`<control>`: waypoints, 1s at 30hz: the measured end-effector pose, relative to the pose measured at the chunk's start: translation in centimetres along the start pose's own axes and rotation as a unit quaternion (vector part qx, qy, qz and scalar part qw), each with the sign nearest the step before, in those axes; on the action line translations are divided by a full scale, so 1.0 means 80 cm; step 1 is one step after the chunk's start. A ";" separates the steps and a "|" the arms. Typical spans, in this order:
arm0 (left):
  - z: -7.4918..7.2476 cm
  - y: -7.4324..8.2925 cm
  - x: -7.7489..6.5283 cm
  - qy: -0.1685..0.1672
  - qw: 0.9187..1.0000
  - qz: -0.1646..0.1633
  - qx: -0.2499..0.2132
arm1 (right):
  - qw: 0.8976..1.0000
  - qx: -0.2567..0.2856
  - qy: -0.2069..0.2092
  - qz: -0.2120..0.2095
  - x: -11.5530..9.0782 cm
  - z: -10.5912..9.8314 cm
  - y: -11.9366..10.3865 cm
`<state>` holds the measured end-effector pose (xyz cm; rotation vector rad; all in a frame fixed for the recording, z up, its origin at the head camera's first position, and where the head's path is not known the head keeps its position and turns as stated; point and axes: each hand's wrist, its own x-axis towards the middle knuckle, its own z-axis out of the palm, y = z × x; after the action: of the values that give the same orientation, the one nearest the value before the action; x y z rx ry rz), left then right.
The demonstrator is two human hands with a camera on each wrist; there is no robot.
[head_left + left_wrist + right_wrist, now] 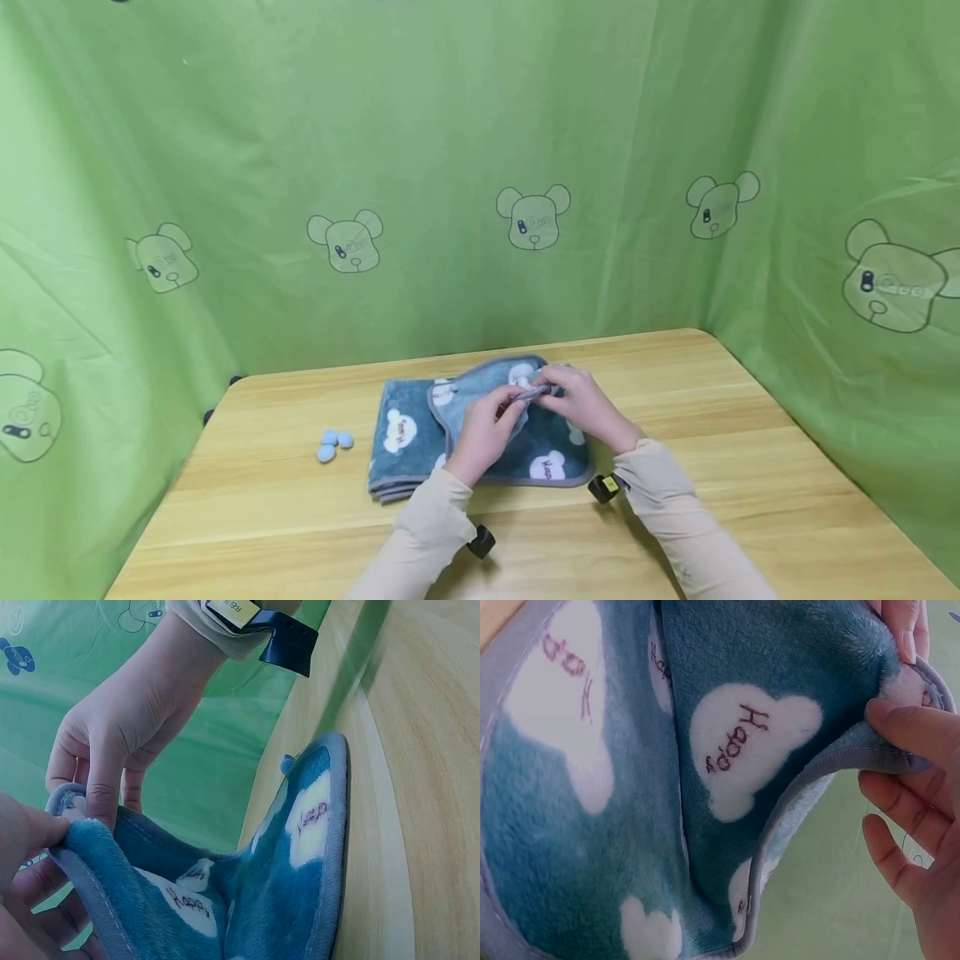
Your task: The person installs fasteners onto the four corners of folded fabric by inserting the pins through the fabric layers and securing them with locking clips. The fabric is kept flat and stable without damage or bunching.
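Note:
A teal fleece blanket [401, 417] with grey trim, white bear-head shapes and "Happy" lettering lies folded in layers on the table. Part of its top layer is raised, and its paler side shows. My left hand [486, 429] pinches the raised trimmed edge between thumb and fingers. Close beside it, my right hand [581, 404] pinches the same edge. In the left wrist view, the right hand [124, 724] grips the edge from above, near the left hand [30, 862]. The right wrist view shows the blanket [720, 667] hanging from the right hand [922, 795].
Three small light blue balls [326, 452] sit together on the wooden table [262, 500], left of the blanket. Green curtains [442, 283] printed with bear heads surround the table at the back and sides. A small black camera is strapped at each wrist.

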<state>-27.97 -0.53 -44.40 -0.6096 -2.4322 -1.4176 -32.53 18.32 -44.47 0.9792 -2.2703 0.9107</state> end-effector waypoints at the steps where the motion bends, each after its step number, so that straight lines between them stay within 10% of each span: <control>1: 0.000 0.000 0.000 0.000 1.000 0.000 -0.002 | 1.000 0.001 -0.002 0.000 0.000 0.000 0.000; 20: 0.000 -0.001 0.000 0.008 1.000 0.005 0.014 | 1.000 -0.005 -0.002 -0.005 0.001 -0.002 -0.002; 30: 0.005 0.004 -0.003 -0.037 0.999 0.004 0.000 | 0.997 0.003 -0.003 0.073 -0.001 -0.014 0.003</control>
<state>-27.60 -0.10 -44.49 -0.6808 -2.4837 -1.4158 -32.46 19.29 -43.93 0.8281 -2.3691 0.9767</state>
